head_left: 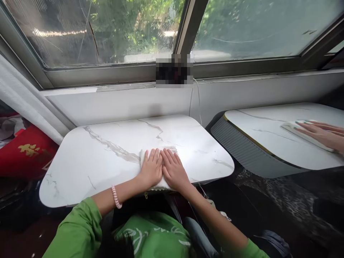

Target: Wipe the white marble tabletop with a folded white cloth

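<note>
A white cloth [143, 154] lies folded on the white marble-patterned tabletop [88, 150], close to its near edge. My left hand [152, 168] rests flat on the cloth with its fingers stretched forward. Beside it, thumbs nearly touching, my right hand [174, 170] presses flat on the same cloth, fingers also extended. Neither hand wraps around the cloth; both lie on top and hide most of its middle. A pink coil band [116, 197] circles my left wrist.
To the right, another person's hands [322, 132] lie on a white cloth [298, 130] on a second marble-patterned table [255, 122]. A red bag [29, 150] stands at the left by a white curtain [24, 96]. Behind the tables runs a window frame [107, 74], with a white cable [199, 96] hanging below.
</note>
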A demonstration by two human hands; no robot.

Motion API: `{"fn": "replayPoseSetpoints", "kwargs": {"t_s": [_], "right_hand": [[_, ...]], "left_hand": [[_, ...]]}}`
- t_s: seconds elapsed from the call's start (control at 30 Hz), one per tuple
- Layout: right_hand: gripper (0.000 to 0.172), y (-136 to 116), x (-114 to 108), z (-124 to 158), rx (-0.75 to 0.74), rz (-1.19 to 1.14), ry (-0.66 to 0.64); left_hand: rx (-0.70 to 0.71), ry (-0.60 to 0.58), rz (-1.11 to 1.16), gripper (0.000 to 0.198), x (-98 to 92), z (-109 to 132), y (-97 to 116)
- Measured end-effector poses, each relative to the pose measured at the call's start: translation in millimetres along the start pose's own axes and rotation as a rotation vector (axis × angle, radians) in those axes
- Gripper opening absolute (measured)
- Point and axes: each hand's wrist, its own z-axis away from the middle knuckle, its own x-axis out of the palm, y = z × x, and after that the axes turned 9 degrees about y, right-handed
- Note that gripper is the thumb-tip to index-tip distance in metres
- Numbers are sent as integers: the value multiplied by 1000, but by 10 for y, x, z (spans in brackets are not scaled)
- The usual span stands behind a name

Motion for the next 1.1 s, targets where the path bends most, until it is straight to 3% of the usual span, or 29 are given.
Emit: {"fn": "replayPoseSetpoints", "kwargs": {"t_s": [0.17, 0.3, 0.43, 0.57, 0.73, 0.9, 1.1], "right_hand": [[55, -38, 70, -174, -2, -23, -50], [55, -80, 237, -453, 18, -35, -76], [55, -126, 505, -925, 65, -43, -95], [56, -93, 820, -1533, 2, -75, -121], [55, -37, 1102, -2082, -17, -145, -99], [54, -24, 1164, -2199, -6, -176, -70], [54, -62, 1033, -2063, -41, -205, -134]], "left_hand": [[-32, -32, 8, 53, 3, -31, -139], [-37, -18, 31, 53, 65, -171, -453], [-59, -33, 45, 51, 139, -436, -914], [-162, -28, 1, 52, 256, -765, -1376], [-246, 21, -32, 51, 377, -1075, -1776], [-246, 60, -37, 49, 412, -1145, -1885], [-273, 64, -46, 48, 378, -982, -1768]]}}
